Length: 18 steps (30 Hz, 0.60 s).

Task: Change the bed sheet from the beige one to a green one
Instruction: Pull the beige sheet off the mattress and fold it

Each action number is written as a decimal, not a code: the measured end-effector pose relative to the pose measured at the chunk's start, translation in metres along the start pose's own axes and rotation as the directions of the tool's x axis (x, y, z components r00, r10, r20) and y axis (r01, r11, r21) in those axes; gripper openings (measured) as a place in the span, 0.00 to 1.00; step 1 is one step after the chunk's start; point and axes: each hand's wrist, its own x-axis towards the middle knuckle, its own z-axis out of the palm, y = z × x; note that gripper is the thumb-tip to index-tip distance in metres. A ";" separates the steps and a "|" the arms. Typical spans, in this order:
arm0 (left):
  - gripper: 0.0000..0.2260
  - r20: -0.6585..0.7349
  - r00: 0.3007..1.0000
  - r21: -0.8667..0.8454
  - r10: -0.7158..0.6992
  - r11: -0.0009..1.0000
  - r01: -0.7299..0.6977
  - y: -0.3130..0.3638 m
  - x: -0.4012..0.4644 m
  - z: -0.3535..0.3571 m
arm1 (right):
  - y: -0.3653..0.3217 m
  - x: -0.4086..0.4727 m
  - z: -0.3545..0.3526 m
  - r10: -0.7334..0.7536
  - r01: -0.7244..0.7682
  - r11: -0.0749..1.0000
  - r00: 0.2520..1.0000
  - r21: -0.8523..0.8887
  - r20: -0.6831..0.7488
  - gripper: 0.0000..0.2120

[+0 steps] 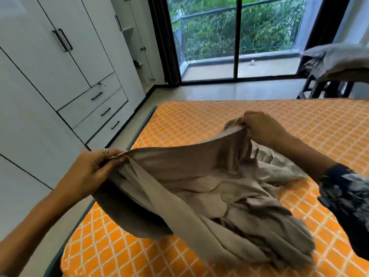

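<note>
Head view, largest to smallest. One bare mattress (259, 124), orange w/ white lattice print, filled the lower frame. One white wardrobe wall (50, 76) stood at left, w/ three drawers and black bar handles visible. One glass sliding door (235, 37) in two panes faced greenery and a balcony rail. One beige bed sheet (209, 192), crumpled, lay bunched on the mattress near its left edge; its top hem was stretched taut between 2 hands, lifted off the surface. One dark stool (323, 88) at upper right carried a stack of grey-beige pillows; count unclear. Left hand (89, 170): fingers curled, pinching the hem's left end; one ring on a finger. Right hand (261, 126): fist closed around the gathered right end, patterned dark sleeve (343, 192) behind it.
</note>
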 end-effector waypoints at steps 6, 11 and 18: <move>0.08 0.061 0.997 0.004 -0.050 0.999 0.050 -0.011 -0.009 0.006 | -0.021 -0.037 0.056 0.198 -0.197 0.980 0.975 -0.020 0.104 0.11; 0.12 0.099 0.992 -0.005 -0.074 0.997 0.074 -0.013 -0.022 0.004 | -0.054 -0.071 0.144 0.204 -0.560 0.678 0.766 0.476 0.609 0.09; 0.12 0.198 0.978 0.062 -0.070 0.996 0.059 0.000 -0.024 0.005 | -0.109 -0.114 0.208 0.087 -0.689 0.387 0.689 0.613 0.719 0.17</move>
